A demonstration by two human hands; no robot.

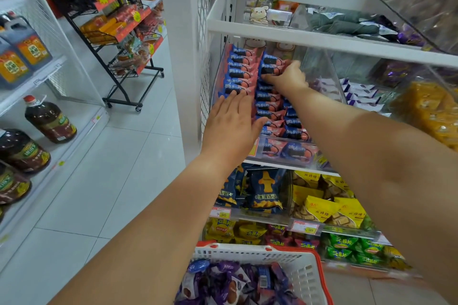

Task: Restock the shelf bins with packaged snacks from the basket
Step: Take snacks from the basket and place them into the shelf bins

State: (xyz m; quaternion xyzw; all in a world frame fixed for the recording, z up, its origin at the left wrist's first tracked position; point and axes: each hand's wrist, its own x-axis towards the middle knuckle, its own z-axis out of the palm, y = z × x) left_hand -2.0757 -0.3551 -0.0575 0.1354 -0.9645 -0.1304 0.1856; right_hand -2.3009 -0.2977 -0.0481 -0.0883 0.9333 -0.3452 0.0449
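— What's the biggest thing in front of you?

— You're facing the white shelf unit, its right side running out of view. Your two bare forearms cross most of the picture, and your right one covers part of the lower shelves.

— And the bin you're filling?

— The clear bin on the middle shelf holds rows of blue-and-pink snack packs standing on edge. The top shelf rail hides the back of the rows, and the print on the wrappers is too small for you to read.

— The basket?

— The white basket with a red rim sits low, below your arms, cut off by the bottom edge. The purple wrapped snacks lie heaped in it; you can't tell how deep.

— Your hands?

— Your left hand lies flat, fingers straight and together, pressing against the front of the left row. Your right hand reaches deeper, its grip curled round packs in the right row; the fingertips are hidden among the wrappers and blurred.
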